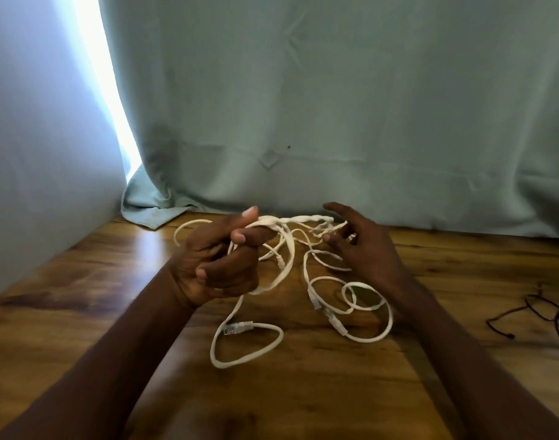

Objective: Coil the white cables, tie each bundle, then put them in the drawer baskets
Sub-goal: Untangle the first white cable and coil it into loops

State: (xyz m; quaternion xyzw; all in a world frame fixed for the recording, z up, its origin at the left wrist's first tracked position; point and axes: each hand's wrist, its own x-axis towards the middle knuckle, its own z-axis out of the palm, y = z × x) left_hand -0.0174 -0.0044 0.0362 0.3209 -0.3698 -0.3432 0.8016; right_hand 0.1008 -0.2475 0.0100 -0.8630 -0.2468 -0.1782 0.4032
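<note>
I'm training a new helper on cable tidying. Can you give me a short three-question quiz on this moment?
1. True or false: the white cables are already coiled into neat tied bundles.
2. Which hand grips the cables? A) left hand B) right hand C) neither
3. Fill in: at the right edge of the wooden table lies a loose ____ cable.

Key
1. False: they lie in loose tangled loops, with a clear plug resting on the table.
2. A: its fingers curl round the strands; the right hand is spread open beside them.
3. Dark.
</note>
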